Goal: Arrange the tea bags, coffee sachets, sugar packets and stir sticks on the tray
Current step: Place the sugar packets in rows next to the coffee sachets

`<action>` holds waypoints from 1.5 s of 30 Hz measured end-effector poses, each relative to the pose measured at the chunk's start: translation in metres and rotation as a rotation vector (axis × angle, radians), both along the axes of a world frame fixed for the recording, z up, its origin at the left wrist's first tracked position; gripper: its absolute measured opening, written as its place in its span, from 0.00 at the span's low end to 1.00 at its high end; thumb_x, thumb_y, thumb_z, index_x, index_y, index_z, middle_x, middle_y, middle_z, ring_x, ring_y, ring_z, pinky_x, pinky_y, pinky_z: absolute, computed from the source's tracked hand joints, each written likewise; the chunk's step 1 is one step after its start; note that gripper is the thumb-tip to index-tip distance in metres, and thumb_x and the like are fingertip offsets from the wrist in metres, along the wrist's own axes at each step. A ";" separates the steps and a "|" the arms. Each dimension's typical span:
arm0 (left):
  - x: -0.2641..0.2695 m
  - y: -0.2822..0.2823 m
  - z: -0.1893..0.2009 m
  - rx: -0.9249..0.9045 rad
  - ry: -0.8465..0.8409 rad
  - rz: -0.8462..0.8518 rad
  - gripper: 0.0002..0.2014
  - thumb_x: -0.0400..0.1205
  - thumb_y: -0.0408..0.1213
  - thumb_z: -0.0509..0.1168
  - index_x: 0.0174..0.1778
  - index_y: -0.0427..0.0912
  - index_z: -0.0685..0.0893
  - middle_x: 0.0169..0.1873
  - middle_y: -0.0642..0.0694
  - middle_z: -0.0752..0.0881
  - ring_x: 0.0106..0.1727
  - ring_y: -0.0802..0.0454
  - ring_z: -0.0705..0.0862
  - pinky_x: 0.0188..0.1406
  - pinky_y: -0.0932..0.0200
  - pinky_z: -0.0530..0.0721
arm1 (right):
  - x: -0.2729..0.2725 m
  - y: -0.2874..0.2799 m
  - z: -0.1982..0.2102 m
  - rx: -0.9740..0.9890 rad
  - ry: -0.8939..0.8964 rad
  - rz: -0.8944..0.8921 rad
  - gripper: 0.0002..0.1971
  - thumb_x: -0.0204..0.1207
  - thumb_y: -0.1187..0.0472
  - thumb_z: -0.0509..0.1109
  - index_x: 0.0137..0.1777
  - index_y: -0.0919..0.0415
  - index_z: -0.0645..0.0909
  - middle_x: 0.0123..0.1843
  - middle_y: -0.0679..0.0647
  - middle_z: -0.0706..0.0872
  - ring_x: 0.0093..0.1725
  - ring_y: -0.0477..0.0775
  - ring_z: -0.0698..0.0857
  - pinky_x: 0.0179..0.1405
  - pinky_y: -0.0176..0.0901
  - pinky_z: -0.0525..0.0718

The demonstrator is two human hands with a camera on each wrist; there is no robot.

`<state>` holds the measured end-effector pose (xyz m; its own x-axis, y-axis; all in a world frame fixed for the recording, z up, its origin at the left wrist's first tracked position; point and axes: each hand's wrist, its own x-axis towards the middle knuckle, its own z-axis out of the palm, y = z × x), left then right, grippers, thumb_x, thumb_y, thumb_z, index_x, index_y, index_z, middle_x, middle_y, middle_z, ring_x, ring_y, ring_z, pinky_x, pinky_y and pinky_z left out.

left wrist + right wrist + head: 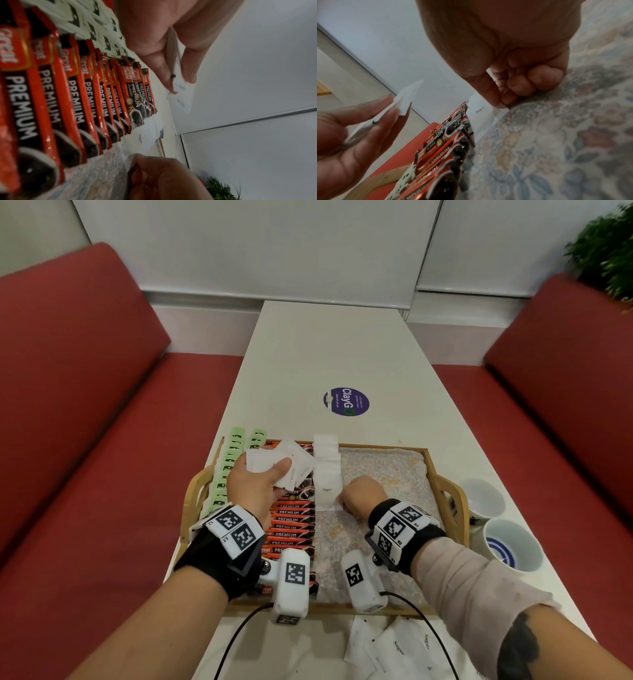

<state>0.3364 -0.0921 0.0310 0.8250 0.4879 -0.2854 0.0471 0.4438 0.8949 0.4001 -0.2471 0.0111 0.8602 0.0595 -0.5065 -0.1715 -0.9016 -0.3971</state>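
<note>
A wooden tray [448,491] lined with floral cloth holds a column of green tea bags [226,470] at the left, a row of red coffee sachets [291,522] beside it, and a column of white sugar packets [327,470] in the middle. My left hand [253,484] hovers over the sachets and grips a fan of several white sugar packets [291,462], seen edge-on as the held packets [181,94] in the left wrist view. My right hand [359,498] rests on the cloth, thumb and forefinger pinching the corner of the nearest sugar packet [481,112] in the column.
Two ceramic cups [510,542] stand on the white table right of the tray. More loose sugar packets [397,645] lie on the table in front of the tray. A purple sticker [346,401] marks the table beyond. Red benches flank both sides.
</note>
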 end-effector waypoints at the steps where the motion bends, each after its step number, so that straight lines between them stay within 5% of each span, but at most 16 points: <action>1: 0.000 0.000 0.000 -0.001 0.003 0.001 0.14 0.73 0.25 0.74 0.47 0.48 0.81 0.52 0.40 0.87 0.51 0.41 0.88 0.34 0.53 0.88 | 0.000 0.000 0.000 -0.013 -0.003 0.010 0.17 0.78 0.70 0.59 0.26 0.63 0.68 0.29 0.54 0.72 0.26 0.50 0.70 0.22 0.36 0.64; 4: -0.001 -0.002 0.001 0.006 0.004 0.001 0.14 0.73 0.26 0.74 0.47 0.48 0.82 0.52 0.40 0.87 0.51 0.41 0.88 0.27 0.59 0.87 | 0.000 0.001 0.000 -0.056 -0.020 0.050 0.18 0.78 0.70 0.60 0.26 0.63 0.68 0.29 0.54 0.71 0.27 0.51 0.71 0.21 0.36 0.64; 10: -0.005 -0.005 0.009 -0.011 -0.017 -0.023 0.15 0.73 0.23 0.72 0.46 0.47 0.80 0.49 0.42 0.87 0.47 0.44 0.88 0.28 0.58 0.88 | -0.004 0.001 0.001 0.053 -0.065 -0.010 0.09 0.77 0.63 0.64 0.36 0.63 0.75 0.34 0.55 0.79 0.35 0.56 0.79 0.26 0.39 0.71; 14: -0.009 -0.007 0.012 0.008 -0.036 -0.035 0.16 0.73 0.21 0.72 0.44 0.48 0.79 0.44 0.45 0.87 0.41 0.48 0.88 0.27 0.58 0.88 | -0.012 0.000 0.019 0.358 -0.274 -0.031 0.09 0.83 0.59 0.58 0.42 0.60 0.76 0.36 0.50 0.78 0.42 0.55 0.78 0.42 0.43 0.73; 20: -0.012 -0.012 0.014 0.036 -0.057 -0.047 0.15 0.72 0.21 0.73 0.44 0.45 0.80 0.41 0.45 0.87 0.33 0.54 0.89 0.24 0.60 0.86 | -0.030 0.007 0.052 0.771 -0.470 -0.012 0.07 0.79 0.60 0.67 0.39 0.55 0.78 0.34 0.45 0.79 0.34 0.45 0.76 0.39 0.42 0.75; 28: -0.012 -0.014 0.010 0.024 -0.026 -0.129 0.12 0.74 0.28 0.73 0.49 0.43 0.83 0.50 0.37 0.88 0.46 0.39 0.87 0.46 0.46 0.86 | -0.037 0.009 0.058 0.584 -0.485 0.129 0.18 0.60 0.56 0.84 0.48 0.53 0.82 0.41 0.45 0.76 0.36 0.39 0.74 0.34 0.33 0.70; 31: -0.013 -0.016 0.010 0.021 -0.028 -0.180 0.09 0.77 0.28 0.70 0.49 0.44 0.83 0.49 0.38 0.87 0.46 0.42 0.87 0.42 0.52 0.86 | -0.036 0.011 0.059 0.512 -0.488 0.143 0.18 0.60 0.55 0.84 0.47 0.53 0.82 0.44 0.47 0.77 0.39 0.40 0.75 0.34 0.32 0.69; 34: -0.015 -0.018 0.012 -0.008 -0.042 -0.240 0.08 0.82 0.29 0.65 0.55 0.43 0.81 0.49 0.40 0.87 0.43 0.47 0.87 0.33 0.60 0.87 | -0.033 0.012 0.061 0.468 -0.450 0.152 0.16 0.61 0.56 0.84 0.43 0.55 0.80 0.42 0.48 0.76 0.36 0.42 0.74 0.31 0.34 0.68; 37: -0.015 -0.020 0.014 -0.081 -0.058 -0.327 0.10 0.84 0.30 0.61 0.60 0.41 0.80 0.53 0.39 0.87 0.50 0.46 0.87 0.42 0.56 0.89 | -0.029 0.012 0.064 0.481 -0.410 0.161 0.11 0.66 0.58 0.81 0.36 0.57 0.79 0.32 0.46 0.76 0.29 0.42 0.73 0.26 0.33 0.67; 42: -0.017 -0.017 0.022 -0.217 -0.086 -0.461 0.20 0.79 0.34 0.65 0.67 0.35 0.78 0.58 0.38 0.86 0.53 0.46 0.87 0.45 0.58 0.89 | -0.022 0.009 0.067 0.640 -0.335 0.048 0.11 0.75 0.64 0.73 0.34 0.59 0.76 0.31 0.53 0.82 0.31 0.52 0.80 0.37 0.49 0.84; 45: -0.017 -0.015 0.022 -0.273 -0.088 -0.454 0.18 0.82 0.30 0.62 0.69 0.34 0.77 0.59 0.37 0.84 0.51 0.46 0.85 0.40 0.60 0.89 | -0.021 0.006 0.068 0.786 -0.271 -0.066 0.11 0.79 0.67 0.69 0.36 0.62 0.72 0.29 0.55 0.80 0.28 0.51 0.80 0.35 0.47 0.85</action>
<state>0.3192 -0.1070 0.0534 0.9623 -0.0056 -0.2721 0.2181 0.6137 0.7588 0.3792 -0.2408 0.0794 0.9604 0.2545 -0.1138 -0.0226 -0.3355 -0.9418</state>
